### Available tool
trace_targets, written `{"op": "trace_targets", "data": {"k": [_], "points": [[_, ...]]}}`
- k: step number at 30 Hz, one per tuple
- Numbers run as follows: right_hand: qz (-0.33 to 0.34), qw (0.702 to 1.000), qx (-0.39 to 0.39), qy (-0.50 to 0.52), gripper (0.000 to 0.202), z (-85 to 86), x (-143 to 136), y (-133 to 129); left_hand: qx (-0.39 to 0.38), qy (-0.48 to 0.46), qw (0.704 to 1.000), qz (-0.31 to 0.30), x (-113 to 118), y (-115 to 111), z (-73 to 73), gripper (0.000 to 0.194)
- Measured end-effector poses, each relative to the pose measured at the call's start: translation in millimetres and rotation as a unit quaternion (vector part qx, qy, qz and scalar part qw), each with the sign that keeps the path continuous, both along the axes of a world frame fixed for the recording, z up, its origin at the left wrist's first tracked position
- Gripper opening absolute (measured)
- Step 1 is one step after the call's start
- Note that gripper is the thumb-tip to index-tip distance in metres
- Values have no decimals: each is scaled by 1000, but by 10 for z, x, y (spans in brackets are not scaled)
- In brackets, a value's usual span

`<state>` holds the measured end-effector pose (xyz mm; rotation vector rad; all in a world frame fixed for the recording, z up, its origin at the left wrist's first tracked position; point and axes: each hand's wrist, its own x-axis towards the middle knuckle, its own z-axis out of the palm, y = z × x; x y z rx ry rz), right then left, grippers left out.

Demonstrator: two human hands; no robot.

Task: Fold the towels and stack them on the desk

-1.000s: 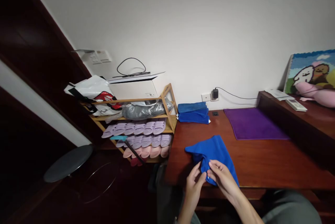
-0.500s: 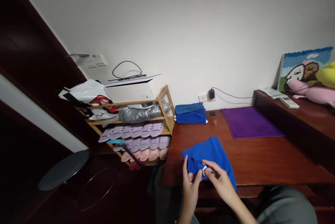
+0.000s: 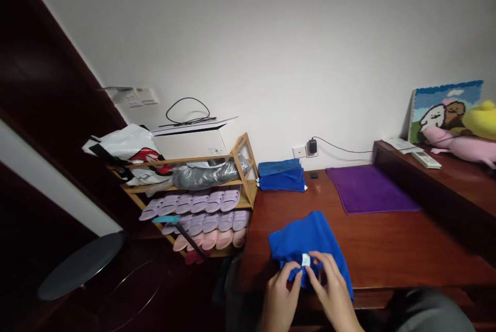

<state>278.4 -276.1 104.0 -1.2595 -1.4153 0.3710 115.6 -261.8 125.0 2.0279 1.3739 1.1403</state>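
A blue cloth (image 3: 310, 236) lies on the wooden table near its front edge, its near part bunched up. On the bunched part a small white tag (image 3: 306, 260) shows between my hands. My left hand (image 3: 282, 290) pinches the cloth's near edge just left of the tag, thumb and forefinger close together. At the tag's right side, my right hand (image 3: 329, 283) has its thumb and forefinger on the cloth, closed on it. The cloth's near right corner hangs over the table edge.
Folded blue cloths (image 3: 281, 176) lie at the table's back left, and a purple cloth (image 3: 370, 189) at the back. Left of the table stands a wooden rack (image 3: 248, 195) with slippers (image 3: 201, 201). A charger (image 3: 312, 146) is in the wall socket. A raised ledge (image 3: 426, 197) bounds the right.
My left hand has gone from spread fingers to a pinch at the cloth's edge. My right hand has shifted slightly right, and the tag now shows flat. The view has tilted up slightly.
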Motion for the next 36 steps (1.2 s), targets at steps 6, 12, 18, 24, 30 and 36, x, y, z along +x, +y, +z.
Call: {"op": "trace_targets", "data": {"k": [6, 12, 18, 24, 30, 36], "points": [[6, 991, -127, 33, 36, -178, -185, -85, 179, 128, 972, 81, 24, -7, 30, 26], [-30, 984, -174, 32, 37, -214, -81, -27, 204, 142, 961, 121, 149, -46, 25, 19], [-73, 990, -68, -95, 22, -370, 16, 54, 149, -53, 983, 91, 205, -14, 89, 18], [-126, 983, -73, -115, 23, -554, 420, 45, 81, -109, 962, 237, -241, 141, 663, 35], [-146, 980, -133, -6, 26, -279, 1086, 25, 114, -91, 938, 316, -653, 280, 1367, 37], [-150, 979, -136, 27, 33, 529, 1693, 6, 155, -130, 918, 341, -777, 425, 1725, 35]]}}
